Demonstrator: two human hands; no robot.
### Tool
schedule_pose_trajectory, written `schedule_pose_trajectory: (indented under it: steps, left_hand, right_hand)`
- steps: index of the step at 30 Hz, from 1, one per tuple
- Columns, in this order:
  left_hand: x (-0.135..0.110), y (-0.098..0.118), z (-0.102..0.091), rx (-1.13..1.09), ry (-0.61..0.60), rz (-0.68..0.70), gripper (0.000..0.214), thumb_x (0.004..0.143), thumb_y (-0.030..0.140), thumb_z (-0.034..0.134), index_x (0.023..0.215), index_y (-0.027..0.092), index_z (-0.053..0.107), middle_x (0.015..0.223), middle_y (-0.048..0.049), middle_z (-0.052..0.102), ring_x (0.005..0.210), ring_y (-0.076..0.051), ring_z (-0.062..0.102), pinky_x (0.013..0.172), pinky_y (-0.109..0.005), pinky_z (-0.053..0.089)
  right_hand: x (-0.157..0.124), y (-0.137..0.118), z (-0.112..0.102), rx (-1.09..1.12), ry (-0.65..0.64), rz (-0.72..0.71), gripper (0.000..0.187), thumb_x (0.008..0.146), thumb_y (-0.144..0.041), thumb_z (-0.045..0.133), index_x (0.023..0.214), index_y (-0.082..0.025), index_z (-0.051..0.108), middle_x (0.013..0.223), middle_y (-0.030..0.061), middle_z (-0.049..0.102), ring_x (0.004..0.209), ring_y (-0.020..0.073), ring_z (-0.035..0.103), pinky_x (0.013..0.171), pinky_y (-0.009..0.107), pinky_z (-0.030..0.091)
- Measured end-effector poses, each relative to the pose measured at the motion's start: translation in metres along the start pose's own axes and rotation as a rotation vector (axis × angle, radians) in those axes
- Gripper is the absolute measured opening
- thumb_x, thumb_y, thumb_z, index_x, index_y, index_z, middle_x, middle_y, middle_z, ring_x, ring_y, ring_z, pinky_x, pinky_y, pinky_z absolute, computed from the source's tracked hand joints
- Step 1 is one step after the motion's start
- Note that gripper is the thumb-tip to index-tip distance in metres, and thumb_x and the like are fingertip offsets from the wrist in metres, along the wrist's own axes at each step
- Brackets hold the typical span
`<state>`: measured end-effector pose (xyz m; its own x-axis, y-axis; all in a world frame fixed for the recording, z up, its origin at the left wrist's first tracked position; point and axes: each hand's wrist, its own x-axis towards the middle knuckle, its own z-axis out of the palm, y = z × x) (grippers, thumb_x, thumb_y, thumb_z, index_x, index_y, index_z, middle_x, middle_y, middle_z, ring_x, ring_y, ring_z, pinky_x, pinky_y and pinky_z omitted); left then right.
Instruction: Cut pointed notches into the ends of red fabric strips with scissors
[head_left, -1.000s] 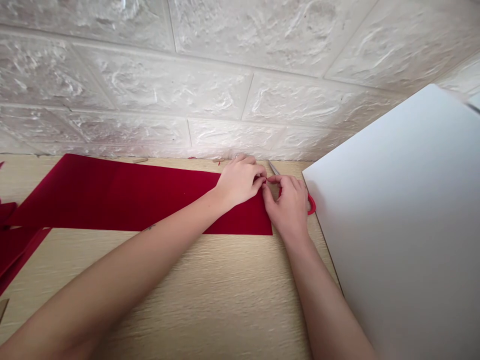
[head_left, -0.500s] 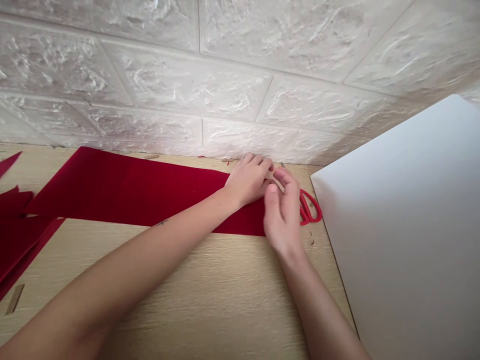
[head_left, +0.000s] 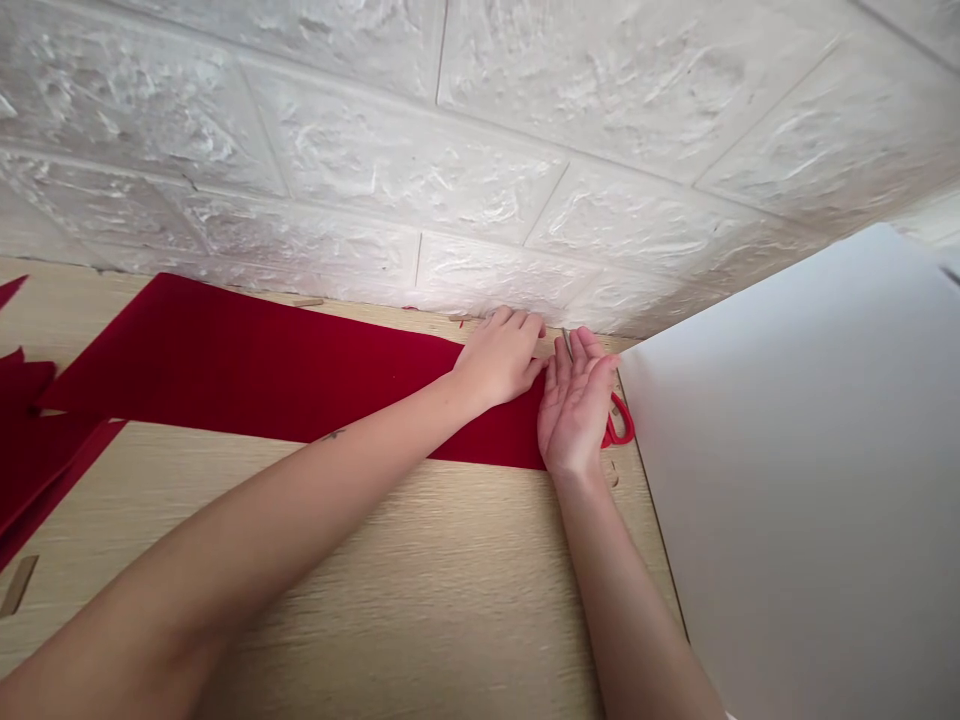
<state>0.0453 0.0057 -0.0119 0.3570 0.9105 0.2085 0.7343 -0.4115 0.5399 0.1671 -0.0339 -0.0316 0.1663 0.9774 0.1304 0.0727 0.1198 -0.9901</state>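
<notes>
Scissors partly hidden behind outstretched right hand; left hand, grip unclear, on cloth.

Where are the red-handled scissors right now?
In the head view, the red-handled scissors lie right of centre on the table, partly hidden by the right hand, between the right end of the red fabric and the white panel.

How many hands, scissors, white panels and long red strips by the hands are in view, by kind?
Hands: 2 (left hand, right hand)
Scissors: 1
White panel: 1
Long red strip: 1
Total: 5
The red pieces at the left edge overlap too much to count, so they are left out.
</notes>
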Motion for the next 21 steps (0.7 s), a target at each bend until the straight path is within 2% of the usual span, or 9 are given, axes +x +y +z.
schedule_pose_trajectory:
  steps: [3,8,12,14,16,18,21]
  left_hand:
    - [0.000,0.000,0.001,0.001,0.003,-0.003,0.031,0.100,0.024,0.053,0.126,0.009,0.060,0.128,-0.0155,0.069,0.127,-0.032,0.054,0.110,-0.045,0.044]
    - [0.000,-0.003,-0.002,0.010,0.011,-0.015,0.034,0.099,0.008,0.039,0.126,0.011,0.059,0.128,-0.0137,0.070,0.125,-0.028,0.057,0.107,-0.041,0.048]
    - [-0.003,0.003,-0.012,0.051,0.000,0.059,0.038,0.097,0.005,0.036,0.126,0.010,0.061,0.130,-0.0149,0.068,0.126,-0.027,0.058,0.109,-0.040,0.047]
    - [-0.011,0.012,-0.016,0.079,-0.031,0.114,0.038,0.100,0.009,0.035,0.127,0.007,0.062,0.133,-0.0175,0.067,0.129,-0.029,0.058,0.113,-0.042,0.045]
    - [-0.025,0.022,-0.016,0.102,-0.078,0.171,0.043,0.104,0.017,0.034,0.137,0.004,0.058,0.144,-0.0198,0.063,0.140,-0.031,0.053,0.121,-0.043,0.039]
    - [-0.042,0.028,-0.013,0.120,-0.144,0.220,0.052,0.106,0.026,0.036,0.151,0.003,0.047,0.160,-0.0204,0.050,0.154,-0.032,0.040,0.130,-0.045,0.029]
    - [-0.065,0.026,-0.008,0.149,-0.254,0.251,0.065,0.106,0.038,0.039,0.159,0.000,0.036,0.170,-0.0220,0.032,0.162,-0.033,0.025,0.135,-0.048,0.018]
  right_hand:
    - [0.000,0.000,-0.001,-0.040,-0.028,0.006,0.078,0.099,-0.079,0.014,0.159,-0.035,0.038,0.174,0.0081,0.031,0.160,0.0249,0.032,0.129,0.058,0.030]
    - [0.003,-0.001,-0.003,-0.044,-0.045,0.016,0.085,0.097,-0.083,0.009,0.159,-0.033,0.040,0.173,0.0100,0.034,0.159,0.0246,0.035,0.129,0.058,0.029]
    - [0.003,-0.002,-0.003,-0.057,-0.086,0.012,0.093,0.095,-0.084,0.004,0.163,-0.029,0.034,0.173,0.0132,0.033,0.159,0.0236,0.035,0.129,0.054,0.030]
    - [0.001,-0.003,-0.001,-0.067,-0.080,0.007,0.094,0.095,-0.083,0.003,0.165,-0.027,0.031,0.173,0.0141,0.032,0.160,0.0238,0.033,0.129,0.054,0.030]
    - [-0.002,-0.005,0.000,-0.071,-0.047,-0.004,0.091,0.097,-0.082,0.006,0.164,-0.027,0.034,0.172,0.0143,0.035,0.159,0.0240,0.034,0.130,0.054,0.028]
    - [-0.005,-0.006,0.002,-0.077,-0.037,-0.022,0.087,0.099,-0.080,0.012,0.163,-0.027,0.036,0.172,0.0133,0.036,0.159,0.0233,0.034,0.131,0.053,0.024]
    - [-0.009,-0.006,0.001,-0.118,-0.087,-0.059,0.082,0.101,-0.078,0.016,0.163,-0.029,0.036,0.175,0.0114,0.031,0.162,0.0221,0.028,0.133,0.053,0.017]
